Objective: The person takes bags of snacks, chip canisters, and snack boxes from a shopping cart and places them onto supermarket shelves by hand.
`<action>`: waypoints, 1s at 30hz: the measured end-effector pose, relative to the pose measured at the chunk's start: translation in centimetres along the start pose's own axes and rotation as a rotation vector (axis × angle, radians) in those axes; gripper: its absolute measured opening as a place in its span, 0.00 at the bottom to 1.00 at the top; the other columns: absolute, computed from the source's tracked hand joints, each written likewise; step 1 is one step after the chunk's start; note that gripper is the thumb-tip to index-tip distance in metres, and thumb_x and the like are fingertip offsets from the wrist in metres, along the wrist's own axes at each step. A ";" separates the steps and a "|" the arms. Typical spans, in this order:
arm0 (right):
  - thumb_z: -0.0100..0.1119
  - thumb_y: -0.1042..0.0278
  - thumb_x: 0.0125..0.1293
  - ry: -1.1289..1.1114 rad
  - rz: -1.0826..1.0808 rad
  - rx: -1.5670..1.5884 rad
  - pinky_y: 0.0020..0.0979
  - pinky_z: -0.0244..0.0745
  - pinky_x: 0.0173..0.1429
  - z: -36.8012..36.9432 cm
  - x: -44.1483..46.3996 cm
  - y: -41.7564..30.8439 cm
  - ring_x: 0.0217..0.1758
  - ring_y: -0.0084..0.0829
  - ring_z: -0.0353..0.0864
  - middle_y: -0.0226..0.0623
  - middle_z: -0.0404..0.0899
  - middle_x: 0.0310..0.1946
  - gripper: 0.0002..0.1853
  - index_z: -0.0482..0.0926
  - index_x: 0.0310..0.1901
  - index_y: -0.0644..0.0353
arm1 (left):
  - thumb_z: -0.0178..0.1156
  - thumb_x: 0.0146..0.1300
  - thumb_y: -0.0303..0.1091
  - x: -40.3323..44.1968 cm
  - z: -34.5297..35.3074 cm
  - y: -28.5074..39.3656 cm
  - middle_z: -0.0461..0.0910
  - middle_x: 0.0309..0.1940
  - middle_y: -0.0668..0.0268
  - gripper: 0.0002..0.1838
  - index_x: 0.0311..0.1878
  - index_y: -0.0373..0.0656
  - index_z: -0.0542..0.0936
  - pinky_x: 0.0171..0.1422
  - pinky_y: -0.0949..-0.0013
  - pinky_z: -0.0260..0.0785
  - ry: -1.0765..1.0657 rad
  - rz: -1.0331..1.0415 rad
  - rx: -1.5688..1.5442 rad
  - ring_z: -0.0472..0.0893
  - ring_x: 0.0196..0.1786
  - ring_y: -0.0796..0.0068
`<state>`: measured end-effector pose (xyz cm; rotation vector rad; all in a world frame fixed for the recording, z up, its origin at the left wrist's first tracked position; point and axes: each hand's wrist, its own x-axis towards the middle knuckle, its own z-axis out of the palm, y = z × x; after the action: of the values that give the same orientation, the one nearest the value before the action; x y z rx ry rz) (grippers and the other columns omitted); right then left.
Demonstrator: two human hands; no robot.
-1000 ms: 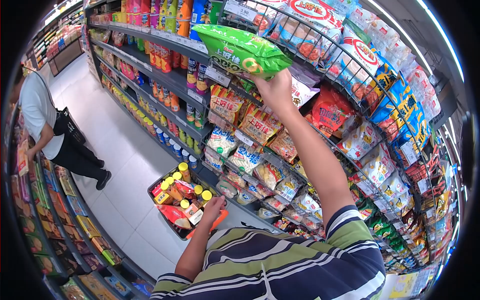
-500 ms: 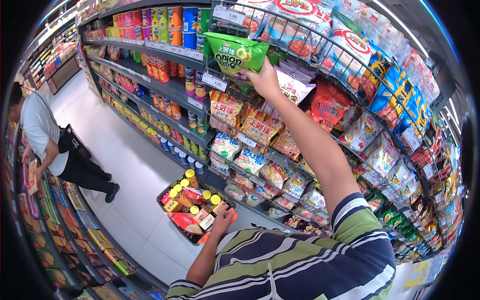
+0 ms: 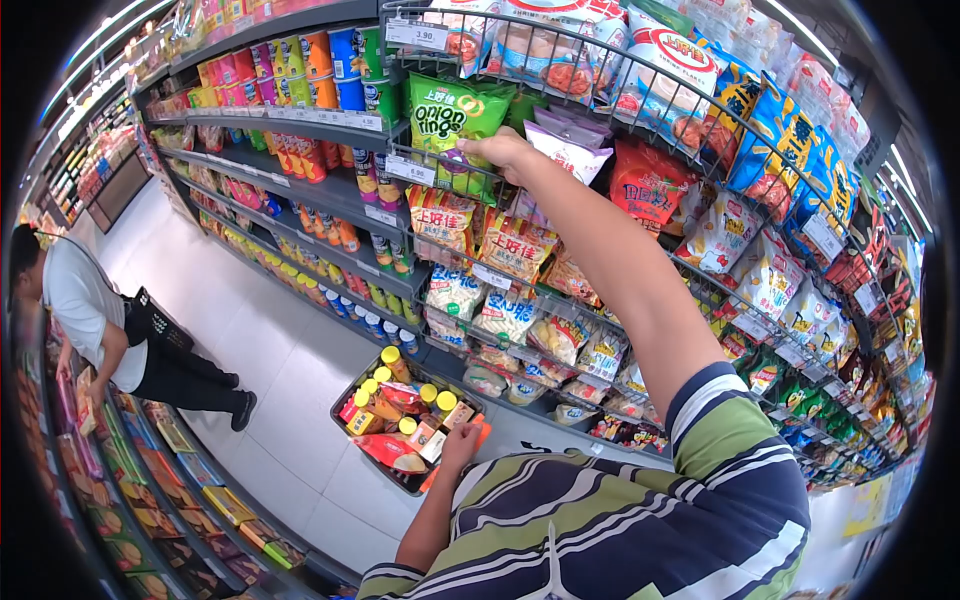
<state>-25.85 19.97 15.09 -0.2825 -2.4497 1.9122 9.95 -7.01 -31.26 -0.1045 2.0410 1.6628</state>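
Note:
A green onion rings bag (image 3: 452, 118) stands upright in a wire rack compartment, its lower part behind the wires. At its right edge is my right hand (image 3: 497, 152), thumb and fingers closed on the bag's side. Low in the view, my left hand (image 3: 461, 443) is a fist around the orange handle (image 3: 484, 436) of a dark basket (image 3: 345, 412). Yellow-lidded canisters, a red bag (image 3: 390, 452) and small boxes fill the basket. Right of the green bag are purple and white bags (image 3: 568, 152).
Shelves of colourful canisters (image 3: 320, 70) run along the left of the rack. A person (image 3: 100, 320) in a white top stands at the opposite shelf, across the tiled aisle (image 3: 270, 400). More snack bags (image 3: 650, 185) fill the wire racks to the right.
The green bag has come down from above the rack edge and turned upright into the compartment, my right hand moving with it. The basket and my left hand appear further right and lower.

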 end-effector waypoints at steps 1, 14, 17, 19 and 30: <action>0.79 0.55 0.63 -0.007 0.007 -0.005 0.48 0.71 0.69 0.0 0.0 -0.1 0.73 0.42 0.75 0.50 0.78 0.67 0.33 0.80 0.65 0.63 | 0.69 0.69 0.53 0.2 -0.1 -0.2 0.83 0.32 0.68 0.24 0.47 0.38 0.86 0.44 0.69 0.74 0.000 0.002 0.006 0.80 0.36 0.77; 0.77 0.47 0.58 0.382 -0.312 -0.529 0.43 0.79 0.67 2.6 -5.7 -0.8 0.63 0.54 0.83 0.66 0.78 0.61 0.55 0.58 0.74 0.80 | 0.68 0.68 0.55 -0.3 0.4 -1.9 0.87 0.35 0.65 0.25 0.48 0.38 0.85 0.48 0.66 0.76 -0.042 0.038 0.067 0.84 0.40 0.74; 0.72 0.43 0.61 0.474 -0.349 -0.667 0.44 0.79 0.67 3.6 -9.2 -0.2 0.65 0.54 0.82 0.67 0.78 0.62 0.54 0.58 0.73 0.80 | 0.68 0.68 0.56 -0.4 0.0 -2.5 0.86 0.34 0.65 0.26 0.47 0.38 0.84 0.48 0.66 0.76 -0.065 0.025 0.112 0.84 0.39 0.74; 0.70 0.42 0.62 0.400 -0.309 -0.706 0.47 0.81 0.63 3.2 -10.6 -0.3 0.61 0.54 0.84 0.62 0.83 0.57 0.51 0.62 0.73 0.77 | 0.69 0.67 0.57 -0.7 -0.7 -1.9 0.86 0.33 0.65 0.26 0.46 0.39 0.84 0.48 0.67 0.76 -0.101 -0.015 0.277 0.84 0.39 0.75; 0.69 0.57 0.64 0.402 -0.756 -0.511 0.43 0.81 0.57 0.1 -17.2 0.8 0.49 0.47 0.88 0.48 0.89 0.46 0.20 0.88 0.50 0.65 | 0.54 0.61 0.81 -2.6 -1.4 2.0 0.89 0.44 0.50 0.44 0.51 0.45 0.86 0.58 0.52 0.78 -0.111 -0.123 0.696 0.88 0.53 0.48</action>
<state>-8.84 17.37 15.96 0.2172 -2.2430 0.8367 11.07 -8.50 -28.21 0.0990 2.3449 0.7966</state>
